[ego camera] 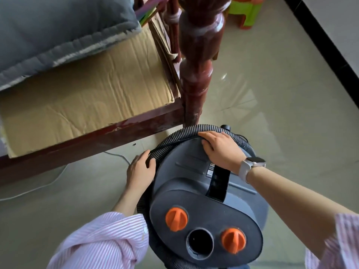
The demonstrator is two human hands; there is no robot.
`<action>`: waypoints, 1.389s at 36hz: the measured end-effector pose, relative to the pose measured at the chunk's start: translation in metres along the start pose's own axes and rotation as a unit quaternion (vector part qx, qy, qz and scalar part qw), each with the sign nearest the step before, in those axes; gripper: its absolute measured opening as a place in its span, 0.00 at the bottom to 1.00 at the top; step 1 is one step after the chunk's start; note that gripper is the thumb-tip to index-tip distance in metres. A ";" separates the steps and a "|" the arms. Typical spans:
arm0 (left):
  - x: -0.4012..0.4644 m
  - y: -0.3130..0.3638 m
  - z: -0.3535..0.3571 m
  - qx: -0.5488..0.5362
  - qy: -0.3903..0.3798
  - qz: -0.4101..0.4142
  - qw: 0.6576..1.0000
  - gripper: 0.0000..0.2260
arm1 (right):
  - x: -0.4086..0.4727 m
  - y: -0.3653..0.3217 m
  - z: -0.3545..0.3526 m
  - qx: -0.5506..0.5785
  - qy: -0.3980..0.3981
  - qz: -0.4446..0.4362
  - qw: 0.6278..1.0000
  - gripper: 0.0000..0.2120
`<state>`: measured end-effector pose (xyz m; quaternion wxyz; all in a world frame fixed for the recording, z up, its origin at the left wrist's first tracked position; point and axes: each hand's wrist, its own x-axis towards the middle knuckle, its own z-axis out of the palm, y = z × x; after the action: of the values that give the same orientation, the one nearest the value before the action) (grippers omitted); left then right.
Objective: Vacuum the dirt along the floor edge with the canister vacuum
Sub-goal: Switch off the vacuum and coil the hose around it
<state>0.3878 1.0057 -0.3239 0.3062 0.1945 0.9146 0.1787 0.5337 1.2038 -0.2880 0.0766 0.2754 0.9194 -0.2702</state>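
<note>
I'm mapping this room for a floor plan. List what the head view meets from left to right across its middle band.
Grey cushion → cardboard sheet → turned wooden post → bare tiled floor → black skirting strip.

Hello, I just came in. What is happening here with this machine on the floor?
A person is bent over a dark canister vacuum that stands on the tiled floor beside a wooden bed frame. The ribbed hose is wound round the top of the canister. The left hand grips the hose at the canister's side, and the right hand rests on the hose and lid at the far edge. The hose is not yet unwound, so no vacuuming has begun.
</note>
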 end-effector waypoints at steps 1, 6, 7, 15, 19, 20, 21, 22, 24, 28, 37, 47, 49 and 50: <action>0.001 0.008 -0.001 -0.002 0.006 0.024 1.000 0.19 | -0.005 0.001 -0.002 0.033 0.033 0.002 0.999 0.20; 0.002 0.062 0.002 -0.006 -0.009 0.131 0.991 0.21 | -0.042 0.035 -0.010 0.181 0.184 0.087 0.962 0.18; 0.002 0.075 0.004 -0.002 -0.019 0.152 0.988 0.21 | -0.051 0.048 -0.009 0.194 0.195 0.115 0.954 0.17; -0.014 0.192 0.066 0.156 -0.131 0.285 0.937 0.20 | -0.097 0.173 0.026 0.227 0.117 0.338 0.906 0.19; -0.019 0.238 0.110 0.266 -0.164 0.287 0.905 0.20 | -0.102 0.226 0.051 0.220 0.026 0.348 0.911 0.22; -0.019 0.247 0.124 0.298 -0.176 0.292 0.892 0.21 | -0.102 0.238 0.057 0.219 0.002 0.337 0.916 0.24; -0.018 0.255 0.140 0.327 -0.192 0.295 0.877 0.21 | -0.102 0.250 0.064 0.218 -0.020 0.326 0.920 0.26; -0.017 0.261 0.155 0.354 -0.209 0.298 0.861 0.21 | -0.101 0.261 0.071 0.219 -0.038 0.314 0.923 0.27; -0.012 0.266 0.185 0.412 -0.232 0.297 0.829 0.21 | -0.097 0.279 0.082 0.214 -0.065 0.291 0.930 0.28; 0.002 0.268 0.232 0.512 -0.234 0.266 0.782 0.24 | -0.080 0.307 0.103 0.177 -0.105 0.241 0.949 0.32; 0.015 0.271 0.284 0.572 -0.224 0.265 0.743 0.18 | -0.057 0.341 0.151 0.126 -0.200 0.162 0.958 0.39; 0.013 0.259 0.266 0.509 -0.221 0.385 0.738 0.19 | -0.077 0.372 0.156 0.100 -0.222 0.148 0.959 0.23; 0.012 0.259 0.265 0.496 -0.214 0.387 0.747 0.19 | -0.085 0.378 0.146 0.088 -0.224 0.136 0.961 0.22; 0.011 0.259 0.264 0.487 -0.211 0.392 0.752 0.19 | -0.089 0.380 0.139 0.083 -0.228 0.132 0.961 0.23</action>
<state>0.6100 1.2884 -0.4111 0.2583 0.6912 0.6339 -0.2317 0.8155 1.3545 -0.5526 0.2958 0.3308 0.8073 -0.3891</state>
